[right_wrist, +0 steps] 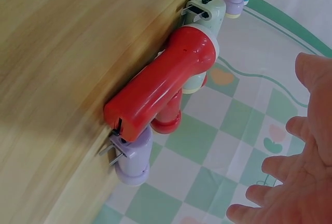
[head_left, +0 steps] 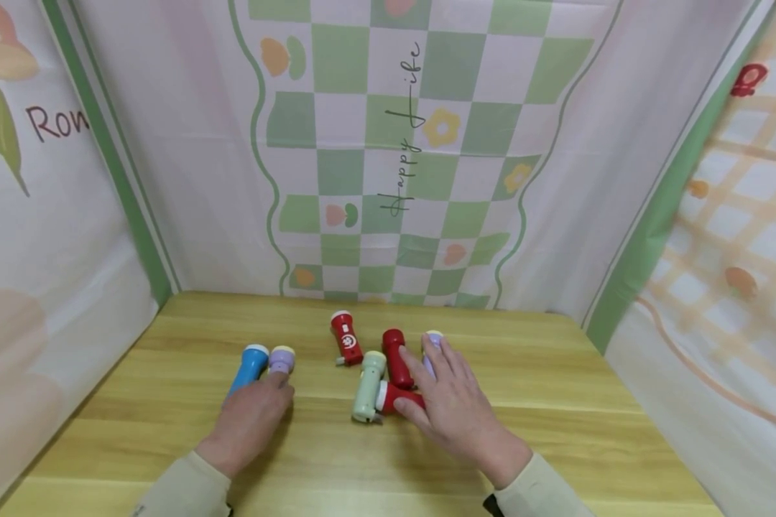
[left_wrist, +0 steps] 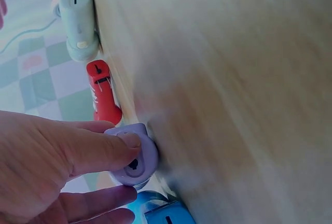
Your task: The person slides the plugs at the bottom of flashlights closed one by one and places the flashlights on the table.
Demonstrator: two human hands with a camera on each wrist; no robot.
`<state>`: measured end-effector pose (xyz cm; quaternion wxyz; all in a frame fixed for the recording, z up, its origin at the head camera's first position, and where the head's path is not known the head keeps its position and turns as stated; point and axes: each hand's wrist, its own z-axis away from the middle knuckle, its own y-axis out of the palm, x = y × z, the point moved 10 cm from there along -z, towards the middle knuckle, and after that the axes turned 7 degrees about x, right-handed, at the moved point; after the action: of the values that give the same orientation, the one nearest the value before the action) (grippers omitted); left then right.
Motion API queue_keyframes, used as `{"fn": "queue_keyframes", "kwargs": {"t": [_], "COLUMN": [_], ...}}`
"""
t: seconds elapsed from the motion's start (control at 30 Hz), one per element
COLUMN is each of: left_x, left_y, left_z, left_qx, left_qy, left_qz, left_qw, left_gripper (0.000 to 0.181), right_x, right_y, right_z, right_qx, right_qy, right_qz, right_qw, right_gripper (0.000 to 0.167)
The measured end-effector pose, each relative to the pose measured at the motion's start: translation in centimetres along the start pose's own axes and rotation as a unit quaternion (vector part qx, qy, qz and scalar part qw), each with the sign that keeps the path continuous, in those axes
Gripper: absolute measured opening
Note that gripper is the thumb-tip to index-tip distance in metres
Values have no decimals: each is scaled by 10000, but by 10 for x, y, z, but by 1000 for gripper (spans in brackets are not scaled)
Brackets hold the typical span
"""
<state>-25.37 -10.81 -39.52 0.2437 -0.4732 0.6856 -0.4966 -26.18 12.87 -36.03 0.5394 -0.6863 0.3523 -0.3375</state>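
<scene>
- Left hand (head_left: 255, 413) pinches the left purple torch (head_left: 282, 357) between thumb and fingers, toward the worktop's (head_left: 524, 359) left edge
- Blue torch (head_left: 251, 366) lies just beside it, on the left-edge side
- Right hand (head_left: 455, 406), fingers spread, hovers over the right purple torch (right_wrist: 134, 159) and near red torch (right_wrist: 161, 81)
- Green torch (head_left: 369, 388) and middle red torch (head_left: 396, 355) lie close by
- Far red torch (head_left: 345, 339) lies closest to the far edge

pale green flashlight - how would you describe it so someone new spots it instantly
On the wooden table, look between the left hand and the right hand, nearer the right. The pale green flashlight lies there, its cream rim at the far end, its side next to the white rim of a crosswise red flashlight. No other flashlight on the table is green.
</scene>
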Motion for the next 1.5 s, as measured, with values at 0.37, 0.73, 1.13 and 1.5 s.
{"fn": "queue_keyframes", "kwargs": {"t": [0.37,0.73,1.13,1.5], "left_x": [6,6,5,3], "left_y": [-5,-4,-4,-4], "left_z": [-1,0,1,1], "left_qx": [-193,-142,-253,-221], "left_qy": [-1,-13,39,80], "left_qz": [-170,-245,-218,-165], "left_qw": [9997,9996,9994,9996], "left_gripper": [30,29,30,29], "right_x": [2,4,6,6], "right_y": [-3,-3,-2,-2], "right_z": [0,1,0,0], "right_qx": [-36,-54,-65,-82], "right_qy": [-35,-68,-102,-112], "right_qz": [93,72,96,75], "right_qw": [9999,9999,9999,9999], "right_gripper": [75,76,75,75]}}
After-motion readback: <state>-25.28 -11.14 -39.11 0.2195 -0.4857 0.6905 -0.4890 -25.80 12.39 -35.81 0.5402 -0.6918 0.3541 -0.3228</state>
